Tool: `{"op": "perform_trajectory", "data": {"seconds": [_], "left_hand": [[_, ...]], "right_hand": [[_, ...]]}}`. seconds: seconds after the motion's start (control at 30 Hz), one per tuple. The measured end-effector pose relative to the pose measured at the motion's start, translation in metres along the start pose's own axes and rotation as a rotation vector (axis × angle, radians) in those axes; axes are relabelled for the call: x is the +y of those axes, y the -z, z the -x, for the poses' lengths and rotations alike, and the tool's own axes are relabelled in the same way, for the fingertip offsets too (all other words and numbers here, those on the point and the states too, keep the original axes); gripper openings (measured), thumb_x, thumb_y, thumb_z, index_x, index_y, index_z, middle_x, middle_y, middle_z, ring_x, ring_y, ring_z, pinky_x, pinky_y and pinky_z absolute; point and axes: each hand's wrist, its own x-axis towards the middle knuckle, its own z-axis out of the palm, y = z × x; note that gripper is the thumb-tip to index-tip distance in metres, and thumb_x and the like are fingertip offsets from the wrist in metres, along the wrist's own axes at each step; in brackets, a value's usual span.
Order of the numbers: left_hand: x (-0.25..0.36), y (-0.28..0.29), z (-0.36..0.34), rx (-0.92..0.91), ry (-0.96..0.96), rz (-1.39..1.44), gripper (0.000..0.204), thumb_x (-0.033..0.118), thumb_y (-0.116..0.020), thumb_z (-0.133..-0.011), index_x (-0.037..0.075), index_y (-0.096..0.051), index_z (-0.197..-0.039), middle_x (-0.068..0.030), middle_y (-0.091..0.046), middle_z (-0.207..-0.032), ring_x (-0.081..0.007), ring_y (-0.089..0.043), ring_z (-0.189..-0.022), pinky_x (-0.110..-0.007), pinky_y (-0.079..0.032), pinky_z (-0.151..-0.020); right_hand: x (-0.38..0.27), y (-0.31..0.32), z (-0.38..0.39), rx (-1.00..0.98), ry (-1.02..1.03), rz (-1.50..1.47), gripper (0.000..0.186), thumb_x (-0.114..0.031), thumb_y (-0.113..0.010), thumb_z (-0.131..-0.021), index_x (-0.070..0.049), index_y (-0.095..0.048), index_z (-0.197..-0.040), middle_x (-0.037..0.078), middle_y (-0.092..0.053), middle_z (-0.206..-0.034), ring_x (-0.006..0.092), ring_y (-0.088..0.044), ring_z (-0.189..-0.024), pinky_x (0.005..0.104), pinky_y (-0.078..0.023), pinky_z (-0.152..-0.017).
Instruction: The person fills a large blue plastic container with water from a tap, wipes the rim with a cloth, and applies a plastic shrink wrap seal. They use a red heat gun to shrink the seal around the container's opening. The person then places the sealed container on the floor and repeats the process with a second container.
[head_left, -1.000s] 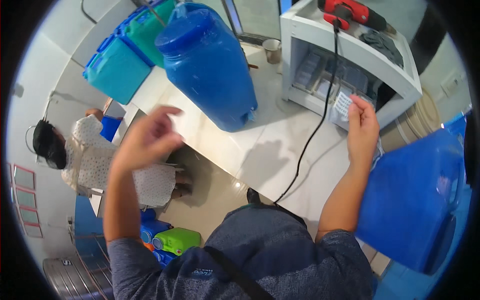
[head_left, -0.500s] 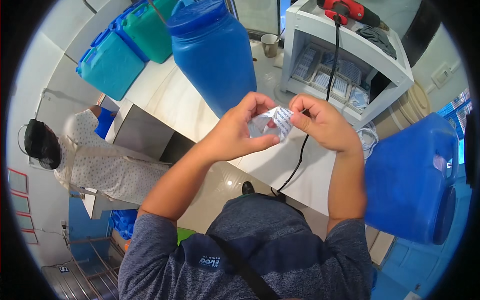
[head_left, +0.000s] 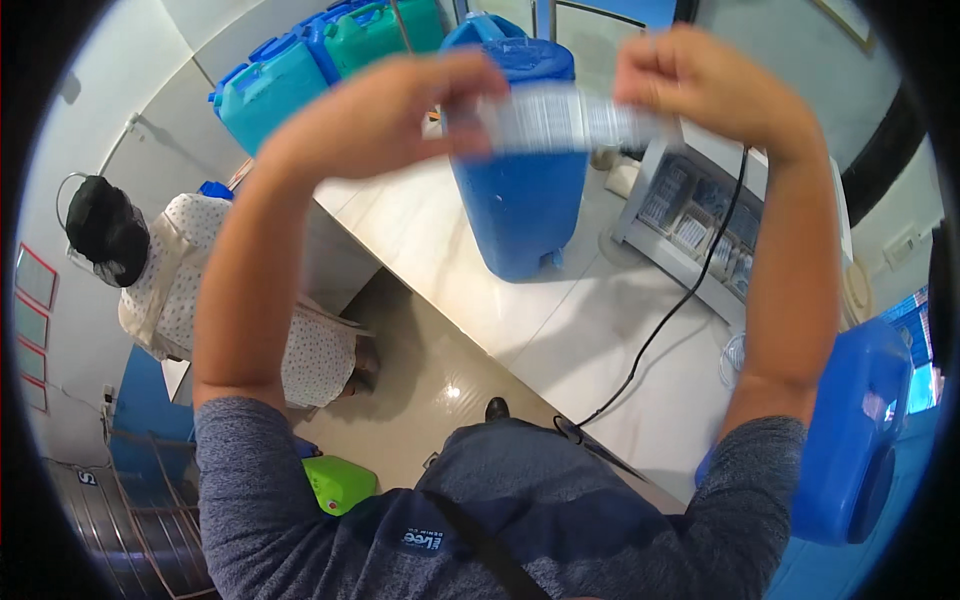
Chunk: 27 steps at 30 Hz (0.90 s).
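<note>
Clear label strip (head_left: 565,120) between raised hands

Strip (head_left: 570,120) btwn hands motion-blurred, print unreadable; blue drum (head_left: 850,440) cut by rim.

A white label strip (head_left: 565,120) with fine dark print is held stretched level between the left hand (head_left: 385,105) and the right hand (head_left: 700,85), in front of the blue drum (head_left: 525,200) on the worktop (head_left: 560,330). Small white and blue packets (head_left: 690,225) are seen stacked in the white shelf (head_left: 640,195) right of the drum. Red-framed signs (head_left: 30,330) are fixed on the wall at far left.
</note>
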Motion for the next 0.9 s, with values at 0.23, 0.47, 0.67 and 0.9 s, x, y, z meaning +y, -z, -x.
{"op": "perform_trajectory", "data": {"seconds": [0.23, 0.47, 0.67, 0.9], "left_hand": [[-0.091, 0.021, -0.071, 0.030, 0.247, -0.102, 0.032, 0.006, -0.057, -0.095, 0.008, -0.061, -0.126, -0.0086, -0.068, -0.113, -0.0203, -0.064, -0.109, -0.036, -0.051, -0.097], [-0.104, 0.006, -0.051, -0.091, 0.086, 0.564, 0.030, 0.006, -0.057, -0.085, 0.005, -0.060, -0.116, -0.0027, -0.058, -0.108, -0.0150, -0.054, -0.108, -0.031, -0.043, -0.097], [-0.072, 0.010, -0.041, -0.146, 0.059, 0.162, 0.027, 0.018, -0.070, -0.086, 0.001, -0.064, -0.107, -0.0076, -0.061, -0.111, -0.0214, -0.057, -0.110, -0.035, -0.043, -0.100], [-0.052, 0.017, -0.060, 0.063, -0.088, 0.019, 0.033, 0.033, -0.079, -0.087, 0.003, -0.067, -0.093, -0.0083, -0.064, -0.101, -0.0242, -0.061, -0.100, -0.037, -0.048, -0.092]], "right_hand": [[0.071, -0.006, -0.137, 0.152, -0.016, 0.019, 0.040, -0.044, -0.059, -0.105, -0.006, -0.070, -0.101, -0.002, -0.063, -0.084, 0.0081, -0.056, -0.080, 0.0284, -0.048, -0.073], [0.085, -0.020, -0.117, -0.070, -0.077, -0.128, 0.062, -0.064, -0.058, -0.098, -0.005, -0.073, -0.109, 0.001, -0.069, -0.096, 0.0130, -0.062, -0.096, 0.0308, -0.049, -0.092], [0.055, -0.016, -0.089, -0.015, 0.060, -0.110, 0.030, -0.034, -0.080, -0.088, -0.009, -0.066, -0.083, 0.004, -0.066, -0.105, 0.0172, -0.061, -0.106, 0.0350, -0.046, -0.101], [0.046, -0.047, -0.060, 0.300, 0.181, 0.025, 0.028, -0.029, -0.085, -0.081, -0.010, -0.067, -0.089, 0.011, -0.054, -0.140, 0.0283, -0.049, -0.135, 0.0424, -0.038, -0.113]]}}
